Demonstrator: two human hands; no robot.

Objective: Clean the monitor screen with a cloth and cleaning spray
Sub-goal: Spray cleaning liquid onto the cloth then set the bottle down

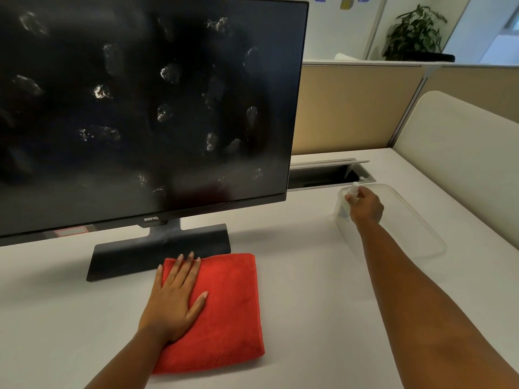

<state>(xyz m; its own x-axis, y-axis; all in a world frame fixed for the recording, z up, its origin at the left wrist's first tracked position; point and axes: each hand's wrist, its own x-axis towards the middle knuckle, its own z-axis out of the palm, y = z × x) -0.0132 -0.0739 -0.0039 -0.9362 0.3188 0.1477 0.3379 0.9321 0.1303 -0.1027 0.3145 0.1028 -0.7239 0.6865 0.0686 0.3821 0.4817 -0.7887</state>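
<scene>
The monitor screen (140, 102) is not yet wiped, smudges all over; the red cloth (224, 313) is pressed flat at the desk's (309, 318) front edge by the left hand (174, 299), while the spray bottle (353, 192) is grasped in the clear tub (421, 220) by the right hand (366, 206).

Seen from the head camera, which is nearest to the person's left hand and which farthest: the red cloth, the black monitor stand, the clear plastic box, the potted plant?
1. Red folded cloth, under the left hand.
2. Black monitor stand base, just beyond the fingertips.
3. Clear plastic box, off to the right.
4. Green potted plant, far back right.
</scene>
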